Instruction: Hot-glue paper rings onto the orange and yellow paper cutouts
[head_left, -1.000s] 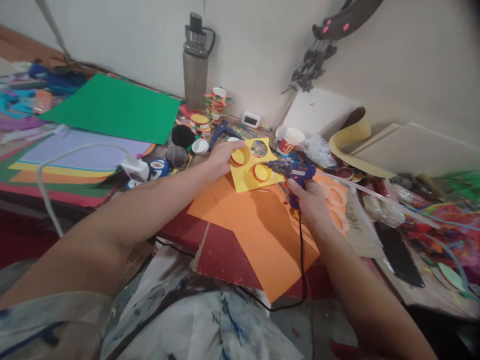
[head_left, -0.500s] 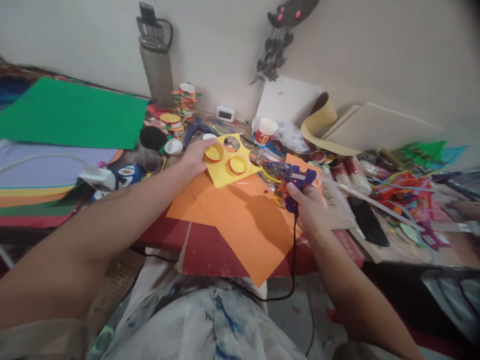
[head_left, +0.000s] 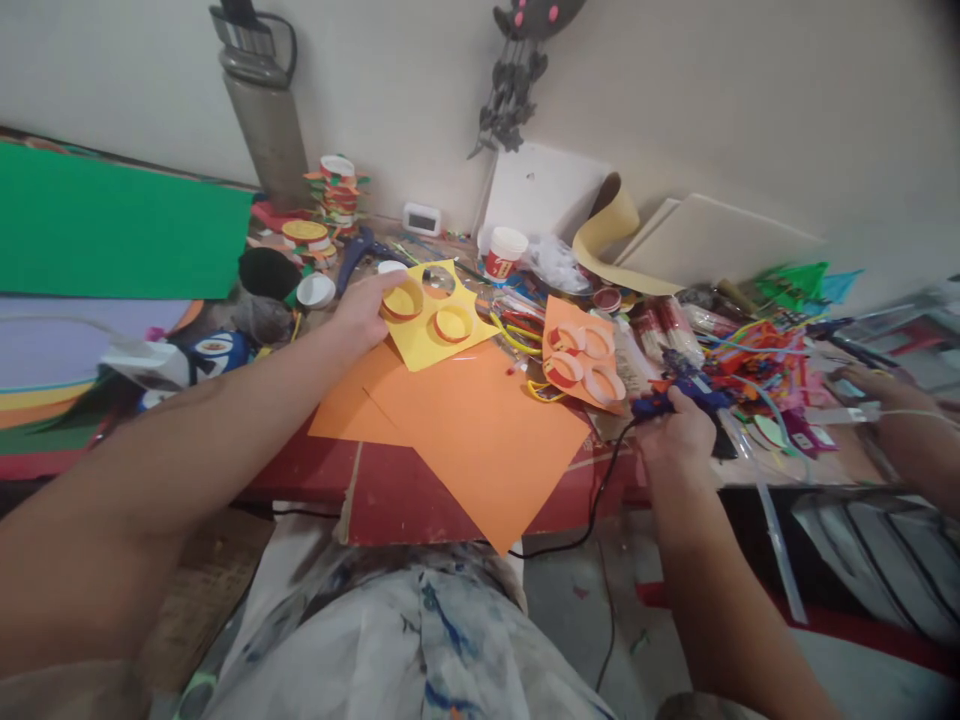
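Note:
My left hand (head_left: 367, 312) grips the left edge of a yellow paper sheet (head_left: 422, 348), raised over the orange paper. On that sheet stand two short paper rings (head_left: 453, 323), and a round hole shows near its top corner. My right hand (head_left: 681, 428) is closed around a dark blue glue gun (head_left: 694, 385), with a clear glue stick (head_left: 776, 550) jutting from its back toward me. Left of the gun lies a small orange sheet (head_left: 583, 352) with several rings on it. Large orange paper sheets (head_left: 495, 430) cover the table's front.
A bottle (head_left: 262, 120), a stack of decorated cups (head_left: 337, 190) and a white paper cup (head_left: 505, 252) stand along the wall. Green paper (head_left: 112, 225) lies at left. Another person's hand (head_left: 874, 390) reaches in at right, beside colourful craft pieces.
My right hand has swung the glue gun away from the yellow sheet, to the right and slightly toward me. The small orange sheet is uncovered. Another person's hand has appeared at right.

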